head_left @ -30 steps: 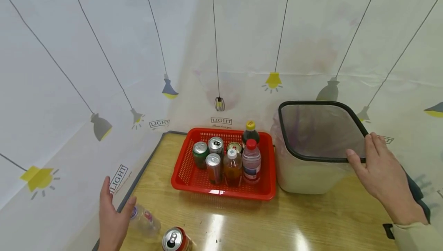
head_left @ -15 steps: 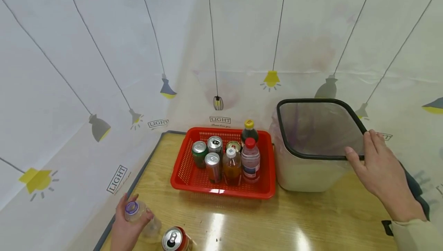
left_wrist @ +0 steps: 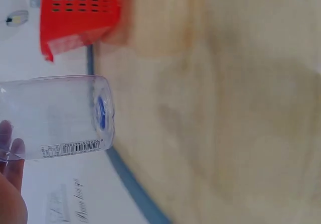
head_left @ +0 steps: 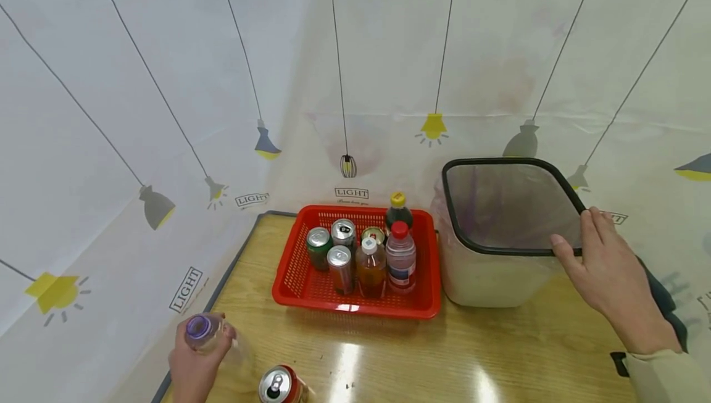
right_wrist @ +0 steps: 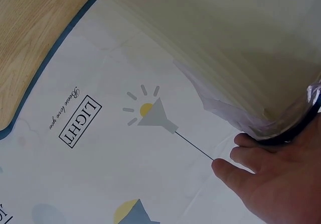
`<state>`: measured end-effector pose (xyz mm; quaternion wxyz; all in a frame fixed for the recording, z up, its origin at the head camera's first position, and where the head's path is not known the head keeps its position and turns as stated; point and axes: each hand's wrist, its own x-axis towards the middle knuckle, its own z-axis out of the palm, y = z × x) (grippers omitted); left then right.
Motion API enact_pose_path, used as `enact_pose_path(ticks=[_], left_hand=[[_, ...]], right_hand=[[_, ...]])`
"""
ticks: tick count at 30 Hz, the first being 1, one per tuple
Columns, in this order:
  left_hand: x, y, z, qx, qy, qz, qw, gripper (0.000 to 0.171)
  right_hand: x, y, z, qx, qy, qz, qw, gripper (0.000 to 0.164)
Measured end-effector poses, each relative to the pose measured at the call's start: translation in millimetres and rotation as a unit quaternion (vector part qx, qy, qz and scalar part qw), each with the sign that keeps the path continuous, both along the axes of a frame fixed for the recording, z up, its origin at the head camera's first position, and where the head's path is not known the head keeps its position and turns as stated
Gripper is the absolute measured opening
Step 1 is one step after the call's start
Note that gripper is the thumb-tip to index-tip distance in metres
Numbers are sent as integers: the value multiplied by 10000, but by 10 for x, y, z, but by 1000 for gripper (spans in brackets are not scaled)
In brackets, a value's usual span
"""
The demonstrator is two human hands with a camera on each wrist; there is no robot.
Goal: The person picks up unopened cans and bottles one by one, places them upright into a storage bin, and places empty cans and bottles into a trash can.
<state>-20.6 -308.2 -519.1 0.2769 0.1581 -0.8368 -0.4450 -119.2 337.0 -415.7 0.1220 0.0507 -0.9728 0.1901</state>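
Note:
My left hand [head_left: 191,363] grips a clear plastic bottle [left_wrist: 55,111] near its neck, at the lower left in the head view. The bottle's mouth, uncapped with a purple ring, faces up toward the head camera. The left wrist view shows its base above the wooden table. Just right of it stands an opened red drink can [head_left: 280,384], partly cut off by the frame. My right hand [head_left: 611,286] rests on the right corner of a bagged waste bin's black rim [head_left: 500,250], its fingers fairly straight along the outer edge.
A red plastic basket [head_left: 316,305] stands behind the can, left of the bin. It holds several cans and bottles, including a red-capped bottle [head_left: 401,261]. A lamp-printed white sheet [head_left: 378,51] covers the walls behind and at the left.
My left hand moved in from the left, took hold of the clear bottle, and lifted it, tilting its mouth slightly leftward. The right hand has stayed on the bin's rim.

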Motion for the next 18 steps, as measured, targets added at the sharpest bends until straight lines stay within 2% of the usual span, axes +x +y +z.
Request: enact_pose_path(ticks=[4,7,10,13,15,18], left_hand=[[-120,117,267,-176,525,-403,9977,57],[-248,232,485,-246,1097,-1045,9882,60],[-395,352,688,-393,1764,-1833,9663,63],[-524,498,887,-585,2170,-2504,9417,64],[-588,614,1017,-584,2257,-2920,9276,63],[-650,817,1196,-470,2214,-3389,9132,62]], right_hand=[[12,15,18,-3,-41,6,10000,83],[12,16,30,-26,-105,9,9999,83],[10,16,34,-42,-209,16,9998,84],[19,8,32,-68,-243,28,9997,85],[22,2,33,-86,-240,46,9997,85],[21,-10,40,-120,-215,82,9997,84]])
